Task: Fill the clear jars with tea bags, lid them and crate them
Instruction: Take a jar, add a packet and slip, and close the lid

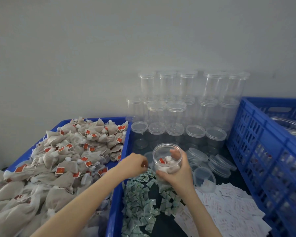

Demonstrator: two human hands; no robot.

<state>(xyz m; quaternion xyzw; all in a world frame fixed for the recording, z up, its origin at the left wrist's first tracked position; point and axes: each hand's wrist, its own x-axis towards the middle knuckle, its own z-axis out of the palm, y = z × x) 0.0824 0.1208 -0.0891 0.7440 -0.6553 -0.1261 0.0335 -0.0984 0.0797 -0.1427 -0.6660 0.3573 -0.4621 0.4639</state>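
Wrapped round the jar [167,159], our right hand [176,171] holds it by the wall, tilted mouth-up above the green packets [140,202], centre-near. Our left hand [135,164] hovers just left of it with fingertips curled together — whether they pinch something small we cannot tell. We judge the jar light, thin and smooth, likely to flex or slip if squeezed hard, so a full-palm hold at mid-height suits it. A few tea bags [167,164] lie inside — soft, papery pyramids with red tags. More fill the blue tray [117,194] at left. Clear lids [219,165] lie at right, near the rigid blue crate [263,151].
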